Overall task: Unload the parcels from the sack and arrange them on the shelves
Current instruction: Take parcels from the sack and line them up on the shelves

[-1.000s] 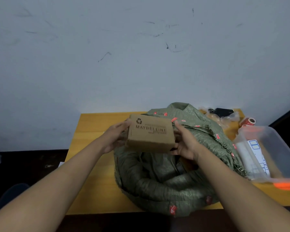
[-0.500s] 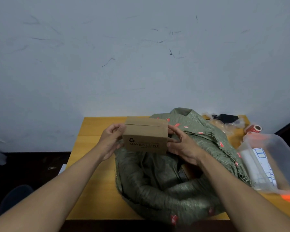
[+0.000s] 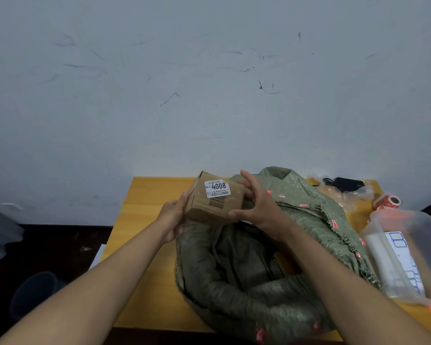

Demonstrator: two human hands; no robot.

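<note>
A small brown cardboard parcel is held above the mouth of the green woven sack, which lies slumped on the yellow wooden table. The face turned to me carries a white label reading 4008 and a printed barcode. My left hand grips the parcel's left and lower side. My right hand grips its right side, thumb at the lower corner and fingers spread over the far edge. A brown parcel shows partly inside the sack's opening.
A clear plastic bin holding sheets of blue-framed labels stands at the table's right edge. A red label roll, crumpled clear plastic and a black charger lie at the back right. A scuffed white wall rises behind the table.
The parcel has been rotated in both hands: the printed brand face has turned away and the labelled face with 4008 now faces me. My right fingers have spread.
</note>
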